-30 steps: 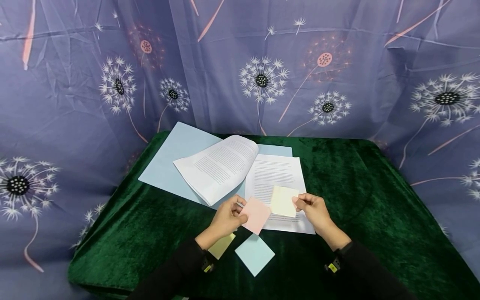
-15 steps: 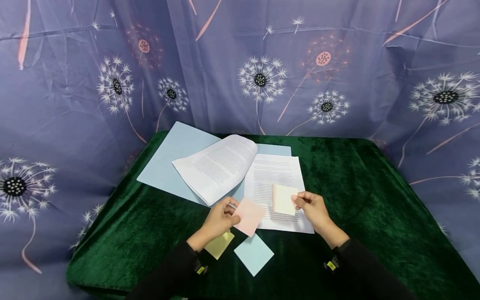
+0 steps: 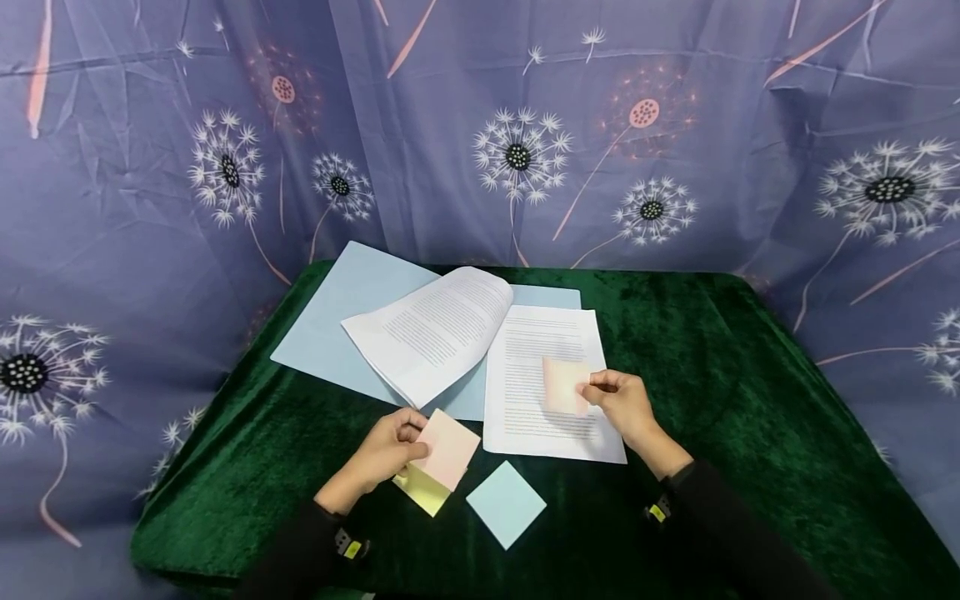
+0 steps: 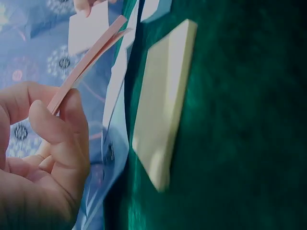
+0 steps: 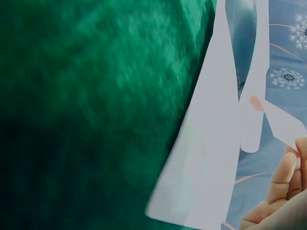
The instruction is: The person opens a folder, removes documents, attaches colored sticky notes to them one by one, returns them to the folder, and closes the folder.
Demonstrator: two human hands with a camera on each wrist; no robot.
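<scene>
My left hand (image 3: 384,451) pinches a pink sticky note pad (image 3: 452,446) between thumb and fingers. Seen edge-on in the left wrist view, the pad (image 4: 86,63) is a thin stack with a loose sheet parting at its far end. Just beneath it lies a yellow sticky note pad (image 3: 429,493), partly covered in the head view. My right hand (image 3: 628,408) pinches one pale pink sticky note (image 3: 564,385) by its right edge, over the printed page (image 3: 555,433) of an opened document. In the right wrist view this note (image 5: 283,123) hangs from the fingertips, slightly curved.
A light blue sticky note pad (image 3: 507,504) lies turned like a diamond near the front. Behind it, a light blue folder (image 3: 337,321) lies spread under the document, whose turned-over pages (image 3: 435,333) curl up on the left. Green velvet (image 3: 712,358) covers the table; a patterned curtain (image 3: 420,183) hangs behind.
My left hand has moved left and down with the pink pad, now over the yellow pad. My right hand has risen slightly over the page, its note changing from cream to pinkish.
</scene>
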